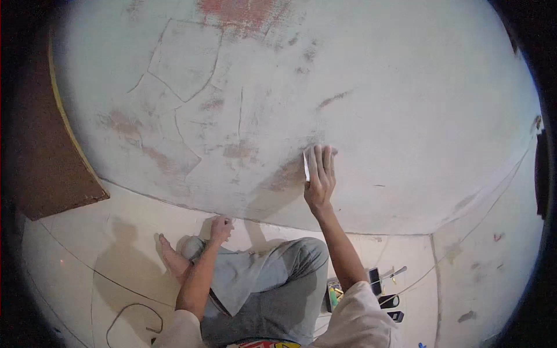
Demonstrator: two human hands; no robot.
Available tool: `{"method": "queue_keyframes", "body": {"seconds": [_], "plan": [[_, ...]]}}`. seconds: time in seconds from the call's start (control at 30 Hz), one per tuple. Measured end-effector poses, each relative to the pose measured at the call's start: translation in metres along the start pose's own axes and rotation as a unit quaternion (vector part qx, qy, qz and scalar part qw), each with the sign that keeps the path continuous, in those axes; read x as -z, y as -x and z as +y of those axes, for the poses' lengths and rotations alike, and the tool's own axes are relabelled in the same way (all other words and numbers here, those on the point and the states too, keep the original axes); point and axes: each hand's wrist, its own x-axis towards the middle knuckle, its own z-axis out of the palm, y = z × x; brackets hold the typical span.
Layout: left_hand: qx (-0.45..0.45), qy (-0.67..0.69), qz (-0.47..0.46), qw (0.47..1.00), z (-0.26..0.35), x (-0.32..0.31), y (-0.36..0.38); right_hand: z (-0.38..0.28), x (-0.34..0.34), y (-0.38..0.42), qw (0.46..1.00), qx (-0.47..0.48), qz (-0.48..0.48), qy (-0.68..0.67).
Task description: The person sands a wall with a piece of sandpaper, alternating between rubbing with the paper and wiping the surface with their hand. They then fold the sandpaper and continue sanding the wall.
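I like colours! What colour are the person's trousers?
Grey trousers, seen best in the head view.
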Motion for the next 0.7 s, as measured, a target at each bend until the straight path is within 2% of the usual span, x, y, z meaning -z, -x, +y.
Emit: {"method": "queue_keyframes", "body": {"seconds": [0.03, 0.1, 0.17, 0.23, 0.3, 0.37, 0.5, 0.63, 0.7], "plan": [[0.001, -0.004, -0.002, 1.000, -0.002, 0.000, -0.002, 0.002, -0.005, -0.012, 1.000, -0.003, 0.009, 0.005], [-0.009, -0.012, -0.065, 0.998, -0.006, -0.004, -0.010, -0.007, 0.002, -0.076, 0.997, 0.020, 0.073, 0.025], [0.022, -0.031, -0.049, 0.998, -0.007, -0.004, -0.012, -0.024, 0.024, -0.147, 0.995, 0.021, 0.097, 0.013], [0.055, -0.051, -0.031, 0.997, -0.005, -0.002, -0.006, -0.019, 0.014, -0.175, 0.988, 0.057, 0.143, 0.026], [0.010, -0.015, -0.033, 0.999, 0.006, 0.009, 0.003, -0.012, 0.016, -0.158, 0.990, 0.051, 0.130, 0.024], [0.017, 0.013, -0.012, 1.000, 0.002, 0.012, 0.002, -0.008, 0.014, -0.119, 0.992, 0.046, 0.109, 0.037], [0.042, 0.034, 0.002, 0.999, -0.008, 0.008, -0.004, -0.002, 0.001, -0.003, 1.000, -0.014, -0.003, 0.018], [0.016, 0.018, -0.012, 1.000, -0.018, 0.002, -0.010, 0.000, -0.001, 0.009, 0.999, -0.027, -0.031, 0.018], [-0.047, -0.076, -0.015, 0.996, -0.029, 0.003, -0.026, -0.003, -0.001, -0.017, 1.000, -0.016, -0.010, 0.021]]}}
